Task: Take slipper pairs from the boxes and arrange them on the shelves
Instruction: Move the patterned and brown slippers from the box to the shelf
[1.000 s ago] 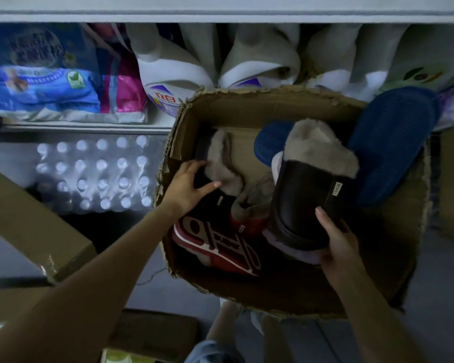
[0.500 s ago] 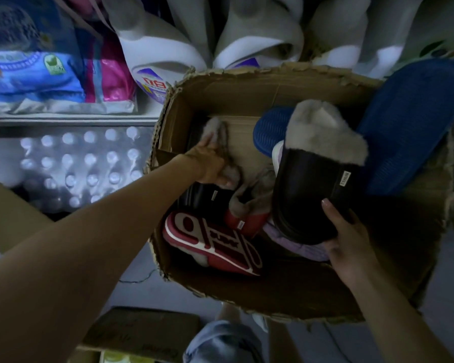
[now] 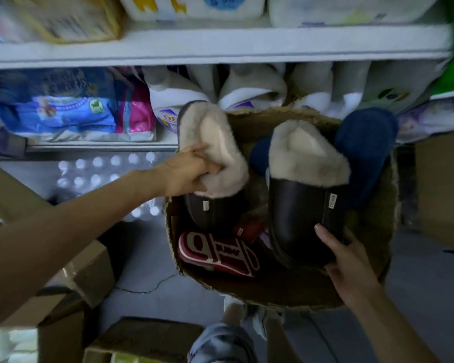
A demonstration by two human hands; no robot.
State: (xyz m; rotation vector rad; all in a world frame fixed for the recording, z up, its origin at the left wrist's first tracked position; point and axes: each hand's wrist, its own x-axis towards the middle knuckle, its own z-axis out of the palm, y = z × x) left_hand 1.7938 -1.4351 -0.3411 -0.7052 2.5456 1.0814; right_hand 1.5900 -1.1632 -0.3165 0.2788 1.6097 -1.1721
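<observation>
A torn cardboard box (image 3: 278, 297) stands in front of the shelves. My left hand (image 3: 186, 174) grips the cream fur lining of a dark fur-lined slipper (image 3: 212, 142), lifted above the box's left rim. My right hand (image 3: 343, 260) holds the toe of its matching dark slipper (image 3: 299, 205), raised over the box. Inside the box lie a red slipper with white lettering (image 3: 218, 252) and blue slippers (image 3: 364, 150) at the back right.
A white shelf board (image 3: 220, 45) runs across the top with packs above it. Below it stand white detergent bottles (image 3: 173, 98) and blue packs (image 3: 58, 111). A pack of water bottles (image 3: 103, 169) sits low on the left. Cardboard boxes (image 3: 84, 279) crowd the floor.
My left hand has pulled the second fur-lined slipper up out of the box. The right hand's slipper rose slightly, and the view tilted up to show the upper shelf.
</observation>
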